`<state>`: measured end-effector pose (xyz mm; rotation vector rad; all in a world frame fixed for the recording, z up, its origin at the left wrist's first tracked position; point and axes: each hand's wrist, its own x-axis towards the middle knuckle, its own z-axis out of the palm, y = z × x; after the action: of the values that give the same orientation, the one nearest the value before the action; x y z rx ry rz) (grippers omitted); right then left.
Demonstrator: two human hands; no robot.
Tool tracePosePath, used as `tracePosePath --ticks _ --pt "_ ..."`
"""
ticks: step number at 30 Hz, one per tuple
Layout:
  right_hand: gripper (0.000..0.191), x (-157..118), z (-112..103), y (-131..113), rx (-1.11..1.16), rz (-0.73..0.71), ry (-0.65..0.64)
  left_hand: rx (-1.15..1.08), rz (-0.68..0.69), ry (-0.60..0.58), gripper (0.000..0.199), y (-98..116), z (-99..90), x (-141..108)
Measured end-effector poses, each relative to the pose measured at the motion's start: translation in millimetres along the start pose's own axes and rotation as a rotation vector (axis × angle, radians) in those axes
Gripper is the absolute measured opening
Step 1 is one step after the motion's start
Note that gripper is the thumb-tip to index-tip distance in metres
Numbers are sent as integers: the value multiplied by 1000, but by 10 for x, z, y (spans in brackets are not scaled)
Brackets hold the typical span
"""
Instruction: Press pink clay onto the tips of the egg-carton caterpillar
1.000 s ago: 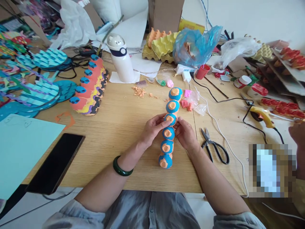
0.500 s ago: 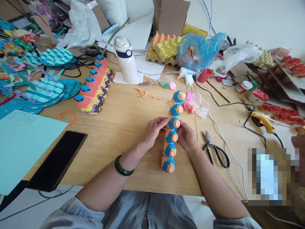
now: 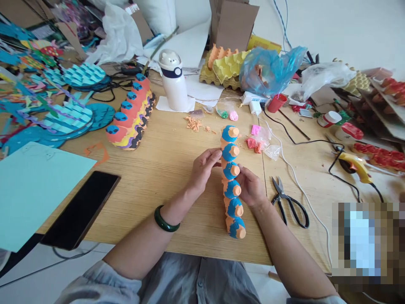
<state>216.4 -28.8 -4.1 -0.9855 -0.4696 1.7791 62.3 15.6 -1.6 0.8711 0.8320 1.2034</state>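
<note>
A strip of egg carton [image 3: 232, 188], its row of several bumps coated in blue and orange clay, is held up over the table in front of me. My left hand [image 3: 204, 169], with a dark green bangle on the wrist, grips its left edge near the upper part; some fingertips pass behind. On the opposite side, my right hand [image 3: 251, 188] has its thumb at the edge and its other fingers partly hidden by the strip. Black-handled scissors [image 3: 289, 202] lie blades apart, right of my right hand.
A finished-looking red, yellow and black carton piece [image 3: 131, 114] lies left of a white bottle [image 3: 173, 80]. Orange clay crumbs [image 3: 193, 123], bagged pink clay [image 3: 253, 144] and a white cable [image 3: 292, 177] are on the table. A phone [image 3: 82, 209] rests front left; a yellow glue gun [image 3: 356, 164] lies right.
The strip has turned: its near end has swung right and toward me, while its far end has shifted slightly left. Both hands remain at its sides. The camera view has shifted a little.
</note>
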Motion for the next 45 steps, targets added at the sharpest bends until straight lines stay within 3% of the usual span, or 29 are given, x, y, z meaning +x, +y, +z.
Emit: tracePosePath --ticks 7,16,23,29,32,36,45 --pt "25 4 24 49 -68 7 -39 -213 -181 -80 40 65 -46 39" --pt "33 -12 25 53 -82 -62 -47 -354 -298 13 41 56 -42 75" --pt "40 -16 -1 68 -159 -22 -69 -355 -433 -26 38 128 -49 110" --pt "52 -22 24 104 -444 -121 24 -91 -304 118 31 94 -93 117" --pt "44 -29 62 131 -546 -202 90 92 -227 135 20 62 -156 145" --pt "29 -30 77 187 -605 -269 75 347 -125 110 19 16 -253 215" --pt "30 25 -3 244 -663 -330 100 749 116 211 12 -53 -415 277"
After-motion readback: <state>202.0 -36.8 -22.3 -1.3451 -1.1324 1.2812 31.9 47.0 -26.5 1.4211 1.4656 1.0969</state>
